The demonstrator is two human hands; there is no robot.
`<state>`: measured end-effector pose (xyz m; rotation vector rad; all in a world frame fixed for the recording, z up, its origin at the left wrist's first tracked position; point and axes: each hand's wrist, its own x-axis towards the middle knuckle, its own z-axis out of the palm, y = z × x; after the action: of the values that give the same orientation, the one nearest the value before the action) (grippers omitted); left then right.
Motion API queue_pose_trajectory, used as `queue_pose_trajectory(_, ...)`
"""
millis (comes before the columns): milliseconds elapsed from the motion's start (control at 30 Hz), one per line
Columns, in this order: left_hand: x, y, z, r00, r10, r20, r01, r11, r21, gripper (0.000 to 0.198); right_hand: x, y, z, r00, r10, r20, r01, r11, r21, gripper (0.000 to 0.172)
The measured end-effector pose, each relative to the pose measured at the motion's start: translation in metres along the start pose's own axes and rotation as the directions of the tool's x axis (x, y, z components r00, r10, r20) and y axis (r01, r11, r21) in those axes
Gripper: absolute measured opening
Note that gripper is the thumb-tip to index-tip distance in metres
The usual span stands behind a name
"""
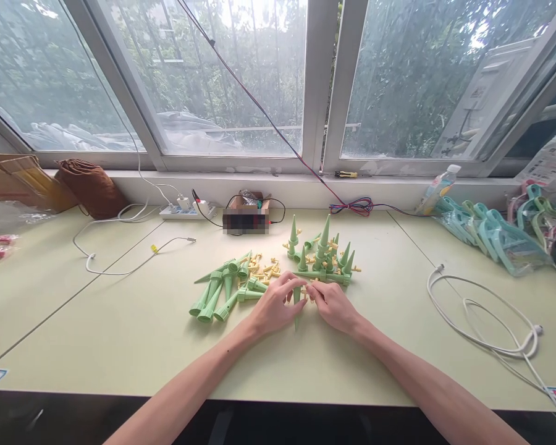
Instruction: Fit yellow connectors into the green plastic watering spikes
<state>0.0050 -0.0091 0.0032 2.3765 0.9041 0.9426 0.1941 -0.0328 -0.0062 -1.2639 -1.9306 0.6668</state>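
My left hand (275, 306) is closed around a green watering spike (297, 322), whose narrow tip points down toward me. Beside it, my right hand (334, 307) pinches a small yellow valve (304, 295) against the spike's side; the fingers partly hide where the two meet. To the left lies a heap of green spikes (210, 303) with cone ends and wide collars. Loose yellow valves (265, 270) are scattered just behind my left hand. Behind my right hand, several spikes with yellow valves fitted (323, 247) stand upright or lie on their sides.
A power strip (185, 212) and a small open box (252, 201) sit along the window ledge. White cables lie left and right, one coiled cable (514, 352) near the right edge. Bagged teal plastic items (500, 238), a bottle (438, 188) and a brown pouch (90, 188) are farther back.
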Motion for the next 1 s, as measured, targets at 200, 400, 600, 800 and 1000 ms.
queue_pose_trajectory(200,-0.0023,-0.0011,0.0012,1.0,0.002,-0.009,-0.002,0.999,0.037,0.026,-0.0001,-0.0004,-0.0003,1.0,0.012,-0.001,-0.012,1.0,0.015,0.039)
queue_pose_trajectory(400,-0.0014,-0.0006,0.0002,1.0,-0.006,-0.002,0.006,1.0,0.017,0.024,0.0001,-0.0004,0.0008,1.0,0.018,-0.017,-0.017,0.999,0.049,0.04)
queue_pose_trajectory(600,0.0004,-0.0016,0.0001,0.999,-0.047,0.014,0.048,0.998,-0.05,0.021,0.0002,0.0016,0.0024,0.996,0.075,-0.058,-0.069,0.993,0.094,0.045)
queue_pose_trajectory(800,0.0001,-0.0058,0.0015,0.998,-0.068,0.016,0.069,0.997,-0.044,0.02,0.0014,0.0024,0.0013,0.99,0.107,-0.088,-0.105,0.994,0.032,0.048)
queue_pose_trajectory(1000,0.0003,-0.0085,0.0027,0.996,-0.086,0.019,0.087,0.996,-0.022,0.018,0.0011,0.0014,0.0014,0.989,0.1,-0.11,-0.099,0.995,0.017,0.047)
